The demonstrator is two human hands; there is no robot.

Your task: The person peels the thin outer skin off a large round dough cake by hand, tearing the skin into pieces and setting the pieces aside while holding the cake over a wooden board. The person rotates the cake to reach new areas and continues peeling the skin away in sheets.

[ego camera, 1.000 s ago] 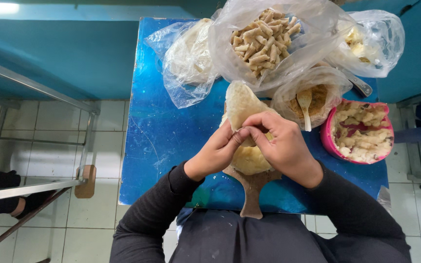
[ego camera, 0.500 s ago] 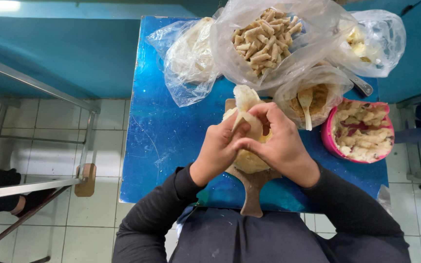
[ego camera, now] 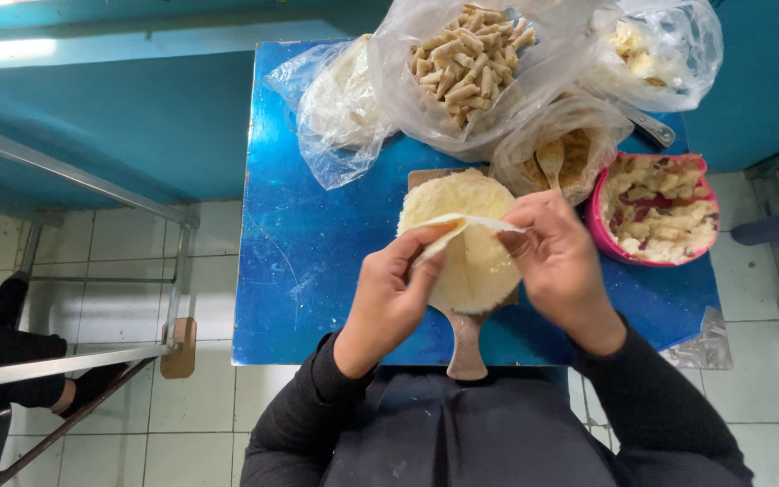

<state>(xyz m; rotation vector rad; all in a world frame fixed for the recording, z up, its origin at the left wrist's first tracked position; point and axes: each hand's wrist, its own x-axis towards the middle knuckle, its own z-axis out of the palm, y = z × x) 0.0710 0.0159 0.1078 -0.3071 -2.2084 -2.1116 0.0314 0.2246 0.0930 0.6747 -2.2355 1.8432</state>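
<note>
Both grips pinch thin pale wrapper sheet (ego camera: 462,224): left hand (ego camera: 394,293) & right hand (ego camera: 556,261), above round stack (ego camera: 471,261) on wooden paddle board (ego camera: 466,347)

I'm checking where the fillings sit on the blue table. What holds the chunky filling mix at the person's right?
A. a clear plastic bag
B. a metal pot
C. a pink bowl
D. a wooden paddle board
C: the chunky filling mix sits in a pink bowl beside the right hand, on the blue table.
</note>
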